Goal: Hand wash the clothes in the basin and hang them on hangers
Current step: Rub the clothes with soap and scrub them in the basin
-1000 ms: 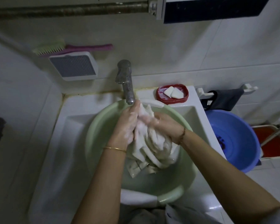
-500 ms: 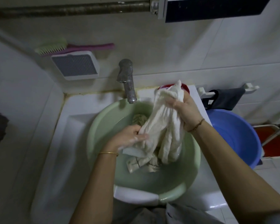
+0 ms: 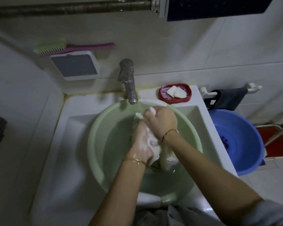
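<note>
A pale green basin (image 3: 98,141) with water sits in the white sink (image 3: 69,144) under the tap (image 3: 129,85). Over its middle both hands clutch a bunched, soapy white garment (image 3: 155,150). My left hand (image 3: 140,144), covered in suds, grips the lower part of the cloth. My right hand (image 3: 162,121) is fisted round the upper part, knuckles up, pressing it against the left hand. Folds of the cloth hang into the water below the hands. No hangers are in view.
A red soap dish (image 3: 175,93) with white soap pieces stands on the sink's back right corner. A blue basin (image 3: 240,144) sits to the right, with a red container (image 3: 278,141) beyond it. A brush (image 3: 72,47) lies above a wall box (image 3: 74,66).
My right hand has come down from its raised position by the soap dish to the basin's middle, bringing the cloth with it. Both hands are now pressed together around the bunched garment.
</note>
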The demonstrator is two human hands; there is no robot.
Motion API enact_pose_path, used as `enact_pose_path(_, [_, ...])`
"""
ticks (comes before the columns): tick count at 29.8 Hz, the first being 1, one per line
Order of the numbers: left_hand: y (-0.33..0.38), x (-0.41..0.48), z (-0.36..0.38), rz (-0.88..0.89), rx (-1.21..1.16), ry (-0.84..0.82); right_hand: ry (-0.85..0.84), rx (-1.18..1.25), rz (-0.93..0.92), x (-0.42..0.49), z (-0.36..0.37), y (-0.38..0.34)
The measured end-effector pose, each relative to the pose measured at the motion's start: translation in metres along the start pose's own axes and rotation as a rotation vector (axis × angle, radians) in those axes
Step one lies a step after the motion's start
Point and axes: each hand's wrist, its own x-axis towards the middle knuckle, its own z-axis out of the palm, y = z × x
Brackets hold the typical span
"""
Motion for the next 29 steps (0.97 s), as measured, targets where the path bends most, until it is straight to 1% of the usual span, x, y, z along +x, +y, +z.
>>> enact_pose_path(2, [0.006,0.007,0.002,0.043,-0.087,0.053,0.02,0.084,-0.02,-0.008,0.004,0.003])
enact_pose_path(4, [0.007,0.009,-0.001,0.062,-0.163,0.063,0.02,0.103,-0.156,-0.028,0.011,-0.001])
enact_pose_path(5, [0.005,0.008,0.001,0.066,-0.174,0.074,0.024,0.088,-0.182,-0.03,0.012,-0.001])
enact_pose_path(7, [-0.003,0.006,0.007,0.068,-0.158,0.099,0.035,0.029,-0.095,-0.012,0.006,0.005])
enact_pose_path(9, [-0.005,0.002,0.013,0.026,-0.118,0.092,0.061,0.033,-0.017,0.004,0.001,0.009])
enact_pose_path(10, [-0.004,0.001,0.01,0.007,-0.133,0.07,0.05,0.028,-0.027,0.0,0.001,0.008])
enact_pose_path(12, [-0.001,0.005,-0.001,0.0,-0.139,0.038,0.017,-0.017,-0.125,-0.021,0.01,0.005])
enact_pose_path(13, [0.002,0.005,-0.003,-0.005,-0.142,0.017,0.012,-0.009,-0.139,-0.029,0.012,0.005])
enact_pose_path(14, [0.002,0.004,-0.002,-0.006,-0.123,-0.009,0.032,0.007,-0.118,-0.029,0.011,0.005])
enact_pose_path(16, [0.004,0.003,0.002,-0.026,-0.007,-0.047,0.083,0.055,-0.005,-0.007,0.007,0.014])
enact_pose_path(17, [0.006,0.005,0.003,-0.03,0.051,-0.074,0.082,0.137,0.042,0.004,0.004,0.019])
enact_pose_path(19, [0.017,0.007,-0.003,-0.025,0.108,-0.105,-0.009,0.365,0.04,0.013,-0.002,0.028])
enact_pose_path(21, [0.03,0.011,-0.012,0.0,0.161,-0.114,-0.21,0.565,-0.024,0.011,-0.005,0.035])
enact_pose_path(23, [0.038,0.015,-0.019,0.071,0.229,-0.16,-0.434,0.73,-0.001,0.007,-0.008,0.043])
enact_pose_path(24, [0.04,0.014,-0.019,0.125,0.282,-0.184,-0.516,0.753,0.035,0.008,-0.011,0.045])
enact_pose_path(26, [0.044,0.009,-0.021,0.225,0.389,-0.204,-0.671,0.651,0.052,0.011,-0.021,0.047])
enact_pose_path(27, [0.047,0.005,-0.022,0.27,0.447,-0.21,-0.721,0.579,0.059,0.012,-0.026,0.047])
enact_pose_path(29, [0.052,0.003,-0.031,0.378,0.602,-0.208,-0.756,0.489,0.106,0.015,-0.036,0.047])
